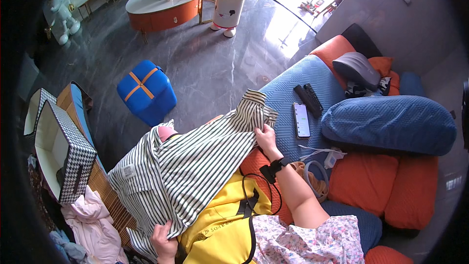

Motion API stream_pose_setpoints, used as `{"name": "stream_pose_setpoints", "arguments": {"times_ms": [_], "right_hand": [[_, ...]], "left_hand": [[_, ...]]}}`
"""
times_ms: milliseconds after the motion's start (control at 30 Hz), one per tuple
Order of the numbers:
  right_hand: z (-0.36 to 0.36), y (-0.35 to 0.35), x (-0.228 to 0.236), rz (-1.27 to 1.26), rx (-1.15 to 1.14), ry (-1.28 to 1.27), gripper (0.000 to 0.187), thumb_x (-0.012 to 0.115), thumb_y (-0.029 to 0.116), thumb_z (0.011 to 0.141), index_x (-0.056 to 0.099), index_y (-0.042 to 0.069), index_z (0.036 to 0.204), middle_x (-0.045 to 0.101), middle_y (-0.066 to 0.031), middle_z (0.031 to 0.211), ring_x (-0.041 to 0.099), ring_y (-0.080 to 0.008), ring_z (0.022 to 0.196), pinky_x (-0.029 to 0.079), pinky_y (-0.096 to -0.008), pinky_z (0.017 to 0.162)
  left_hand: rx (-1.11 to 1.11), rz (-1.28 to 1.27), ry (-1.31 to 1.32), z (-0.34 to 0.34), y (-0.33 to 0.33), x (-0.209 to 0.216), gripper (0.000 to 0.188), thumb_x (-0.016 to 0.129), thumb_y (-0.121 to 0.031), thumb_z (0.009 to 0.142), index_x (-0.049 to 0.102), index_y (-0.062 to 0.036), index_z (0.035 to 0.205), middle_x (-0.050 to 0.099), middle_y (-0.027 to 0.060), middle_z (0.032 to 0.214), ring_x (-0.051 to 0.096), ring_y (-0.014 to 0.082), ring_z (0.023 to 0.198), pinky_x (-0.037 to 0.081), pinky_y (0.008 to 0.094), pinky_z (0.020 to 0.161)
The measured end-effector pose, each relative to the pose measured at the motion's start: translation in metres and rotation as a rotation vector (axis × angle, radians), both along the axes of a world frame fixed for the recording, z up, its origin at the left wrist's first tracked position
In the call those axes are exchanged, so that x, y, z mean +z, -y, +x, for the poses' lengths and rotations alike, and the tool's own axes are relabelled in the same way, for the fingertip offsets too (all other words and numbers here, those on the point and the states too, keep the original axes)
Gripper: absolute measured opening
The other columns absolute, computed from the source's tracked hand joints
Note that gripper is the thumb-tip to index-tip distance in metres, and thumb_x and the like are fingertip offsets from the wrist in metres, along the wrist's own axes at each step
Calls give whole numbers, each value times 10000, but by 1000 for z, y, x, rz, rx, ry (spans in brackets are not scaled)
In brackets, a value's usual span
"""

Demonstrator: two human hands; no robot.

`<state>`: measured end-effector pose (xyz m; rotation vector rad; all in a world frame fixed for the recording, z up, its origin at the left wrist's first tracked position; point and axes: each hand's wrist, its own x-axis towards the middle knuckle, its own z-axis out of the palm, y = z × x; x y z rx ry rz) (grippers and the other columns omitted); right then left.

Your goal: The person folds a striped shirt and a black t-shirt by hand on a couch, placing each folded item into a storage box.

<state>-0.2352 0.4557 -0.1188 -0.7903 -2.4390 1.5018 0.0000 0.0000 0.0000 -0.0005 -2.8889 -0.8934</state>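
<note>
A black-and-white striped shirt (195,156) is stretched across my lap, its cuffed sleeve end reaching out over the blue sofa seat. At the bottom of the picture my left hand (163,242) is closed on the shirt's lower edge. My right hand (266,139), with a black band on the wrist, pinches the shirt close to its cuff. Under the shirt lie yellow cloth (220,220) with dark edging and a floral-print fabric (308,239). A black cable (246,190) loops beside my right forearm. Part of something pink (167,133) shows behind the shirt.
A phone (301,120), remotes (309,99) and a white charger (334,157) lie on the blue-and-orange sofa. Left are a houndstooth storage box (63,151) and pink clothing (95,225). A blue stool (146,93) stands ahead, with an oval table (163,12) beyond.
</note>
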Motion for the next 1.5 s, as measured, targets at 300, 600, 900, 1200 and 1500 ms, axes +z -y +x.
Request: {"name": "stream_pose_setpoints", "arguments": {"times_ms": [300, 600, 900, 1200, 1500], "right_hand": [[17, 18, 15, 70, -86, -180, 260, 579, 183, 888, 629, -20, 1044, 693, -220, 962, 683, -307, 911, 511, -389, 824], [-13, 15, 28, -257, -26, -13, 315, 638, 284, 938, 664, -17, 1028, 657, 7, 848, 547, -63, 777, 459, -261, 695], [7, 6, 20, 28, -213, -255, 176, 574, 114, 923, 627, -22, 1021, 695, -92, 915, 626, -134, 840, 487, -292, 767], [-10, -3, 11, -137, -53, -116, 292, 638, 281, 917, 658, -1, 844, 677, -65, 731, 589, -116, 676, 474, -312, 643], [7, -21, 1, 78, -203, 54, 457, 666, 449, 821, 670, -4, 759, 658, -126, 650, 634, -236, 624, 475, -400, 621]], "left_hand": [[8, 26, 102, 9, -5, 10, 302, 609, 0, 649, 751, -61, 909, 510, 125, 628, 539, 329, 536, 392, 413, 480], [-70, 29, -28, -7, -5, 18, 280, 596, -21, 643, 726, -46, 890, 497, 111, 646, 545, 332, 590, 412, 427, 523], [-23, 16, 107, -2, -8, 14, 344, 570, 14, 634, 745, -67, 918, 509, 125, 628, 545, 340, 557, 423, 423, 511], [-99, 41, 40, -9, -11, 22, 405, 540, -12, 619, 725, -35, 978, 471, 104, 615, 503, 316, 530, 401, 412, 512], [-121, 154, 358, -13, -6, 27, 408, 768, -232, 673, 729, -10, 1013, 636, 139, 700, 640, 293, 625, 505, 343, 576]]}}
